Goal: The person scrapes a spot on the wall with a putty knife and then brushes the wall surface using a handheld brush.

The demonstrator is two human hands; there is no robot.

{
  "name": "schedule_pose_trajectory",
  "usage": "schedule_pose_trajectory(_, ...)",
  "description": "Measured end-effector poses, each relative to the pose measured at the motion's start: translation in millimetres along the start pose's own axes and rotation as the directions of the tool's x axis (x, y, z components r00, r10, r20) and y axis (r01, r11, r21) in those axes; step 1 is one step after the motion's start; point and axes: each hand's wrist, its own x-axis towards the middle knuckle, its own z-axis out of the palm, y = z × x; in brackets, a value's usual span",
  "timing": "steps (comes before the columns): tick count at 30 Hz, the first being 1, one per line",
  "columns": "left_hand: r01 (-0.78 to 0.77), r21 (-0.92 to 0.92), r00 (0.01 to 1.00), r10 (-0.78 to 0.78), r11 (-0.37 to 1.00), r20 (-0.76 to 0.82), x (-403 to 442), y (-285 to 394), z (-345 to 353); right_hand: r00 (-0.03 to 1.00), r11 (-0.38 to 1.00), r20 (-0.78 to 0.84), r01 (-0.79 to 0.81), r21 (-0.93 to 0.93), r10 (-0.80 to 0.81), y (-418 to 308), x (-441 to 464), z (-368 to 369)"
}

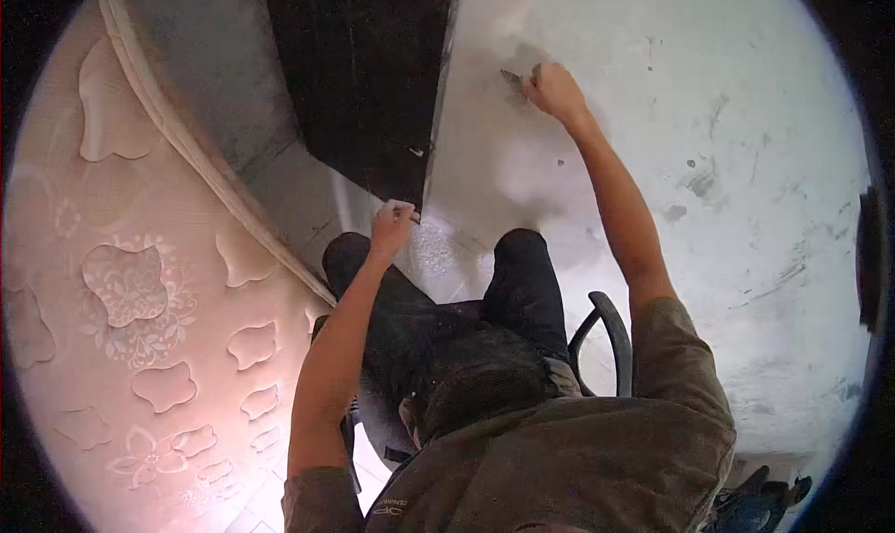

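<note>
A small, thin dark-bladed hand tool (pixel 509 75) is at one o'clock, over a scuffed white wall (pixel 746 113); whether it touches is unclear. The right hand (pixel 557 92) grips it. The left hand (pixel 393 223), just off centre toward eleven, has curled fingers; I cannot tell whether they hold anything. Beyond it stands a tall dark panel (pixel 359 67). A pink quilted mattress (pixel 210 300) fills nine o'clock; a curved black armrest (pixel 612 332) sits at four.
</note>
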Motion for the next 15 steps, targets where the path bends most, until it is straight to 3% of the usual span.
schedule_pose_trajectory(11,0.005,-0.045,1.000,-0.005,0.999,0.001,-2,3,0,0.999,0.994,-0.018,0.026,-0.108,-0.028,-2,-1,-5)
schedule_pose_trajectory(15,-0.032,0.025,0.999,0.032,0.999,-0.012,0,3,1,1.000,0.997,-0.006,0.025,-0.070,-0.026,-3,6,1)
